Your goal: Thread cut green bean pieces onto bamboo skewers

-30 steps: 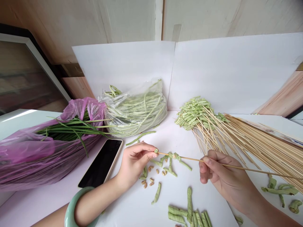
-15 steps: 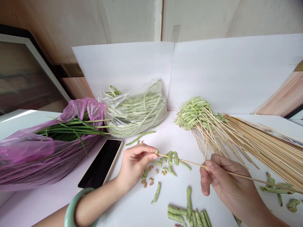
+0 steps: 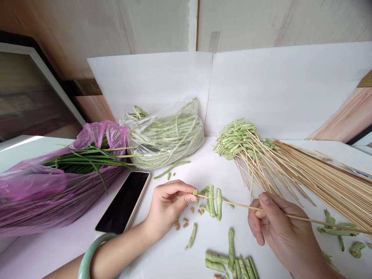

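Observation:
My left hand [image 3: 171,205], with a green bangle on the wrist, pinches a short green bean piece [image 3: 195,192] at the left tip of a thin wooden skewer [image 3: 236,204]. Two more bean pieces [image 3: 215,202] hang crosswise on the skewer, a little right of my left fingertips. My right hand [image 3: 279,224] is closed round the skewer between thumb and fingers, and the stick runs on past it to the right edge. Below, several cut bean pieces [image 3: 217,257] lie on the white table [image 3: 162,255].
A purple bag [image 3: 72,193] of green stalks lies left, beside a phone [image 3: 124,201]. Behind are a clear bag of long beans [image 3: 171,135], skewered beans [image 3: 238,137] and many bare skewers [image 3: 325,174]. Bean scraps [image 3: 338,229] lie at the right.
The two bean pieces on the skewer have swung round and show longer. Both hands and the skewer have shifted slightly right and down.

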The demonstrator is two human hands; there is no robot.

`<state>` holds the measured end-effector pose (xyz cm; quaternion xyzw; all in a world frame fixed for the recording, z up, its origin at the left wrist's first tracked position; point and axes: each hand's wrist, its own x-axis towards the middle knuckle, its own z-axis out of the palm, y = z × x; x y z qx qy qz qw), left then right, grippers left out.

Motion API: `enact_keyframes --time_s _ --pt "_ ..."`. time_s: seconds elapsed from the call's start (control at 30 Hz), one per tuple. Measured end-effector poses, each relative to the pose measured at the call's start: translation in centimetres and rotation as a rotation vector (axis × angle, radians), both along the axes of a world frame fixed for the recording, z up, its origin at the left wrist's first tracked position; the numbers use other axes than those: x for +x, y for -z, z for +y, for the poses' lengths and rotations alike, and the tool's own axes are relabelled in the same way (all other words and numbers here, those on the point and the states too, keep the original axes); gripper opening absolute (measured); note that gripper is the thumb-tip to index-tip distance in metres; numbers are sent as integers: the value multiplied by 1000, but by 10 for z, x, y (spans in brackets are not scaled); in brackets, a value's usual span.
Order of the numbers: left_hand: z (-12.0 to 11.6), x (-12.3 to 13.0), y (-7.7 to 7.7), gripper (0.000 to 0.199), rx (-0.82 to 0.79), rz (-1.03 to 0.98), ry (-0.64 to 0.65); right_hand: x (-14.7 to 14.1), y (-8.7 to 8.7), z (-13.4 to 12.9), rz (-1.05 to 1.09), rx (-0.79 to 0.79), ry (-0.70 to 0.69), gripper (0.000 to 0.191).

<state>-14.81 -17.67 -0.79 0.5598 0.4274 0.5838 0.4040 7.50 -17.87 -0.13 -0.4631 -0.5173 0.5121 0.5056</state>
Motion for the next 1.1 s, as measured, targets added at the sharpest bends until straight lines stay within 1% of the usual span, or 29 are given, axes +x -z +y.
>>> enact_keyframes --time_s 0.07,0.17,0.3,0.4,0.47,0.53,0.57,0.63,0.7,0.77,0.83,0.87,0.9,0.93,1.0,1.03,1.07,1.1 --pt "-1 1 0 1 4 -2 8 0 0 -1 -13 5 16 47" --pt "-2 0 -1 2 6 -10 4 -1 3 -2 58 -33 23 49" --pt "-1 0 -1 2 -9 -26 4 1 11 0 133 -71 -29 49" --pt "1 2 -3 5 -90 -98 14 4 12 9 161 21 -132 51" --pt "4 1 -3 10 -155 -156 19 8 6 17 117 105 -204 52" --pt "8 0 -2 14 -201 -215 14 14 -4 26 48 158 -220 50" --pt "11 -1 -2 16 -219 -251 7 18 -9 32 40 173 -210 46" --pt "15 -3 -2 18 -249 -327 -13 29 -19 42 43 191 -127 31" --pt "17 -4 -2 20 -275 -381 -22 39 -25 50 39 217 31 21" --pt "18 -5 -2 22 -296 -407 -27 46 -28 54 1 245 150 17" --pt "18 -4 -3 23 -316 -423 -33 51 -29 54 -158 352 286 17" --pt "17 -4 -4 24 -323 -432 -34 52 -28 54 -299 438 332 19" --pt "17 -3 -4 24 -328 -441 -32 53 -28 55 -466 550 344 21" --pt "17 -3 -5 24 -331 -450 -27 53 -27 56 -630 678 309 23" --pt "17 -3 -6 24 -340 -469 -12 54 -24 59 -910 925 148 26" --pt "16 -3 -7 24 -347 -477 -2 54 -23 61 -1017 1024 71 30" --pt "16 -2 -7 24 -354 -484 11 55 -22 62 -1102 1120 28 35" --pt "16 -2 -8 24 -360 -490 25 55 -20 63 -1179 1195 19 40"
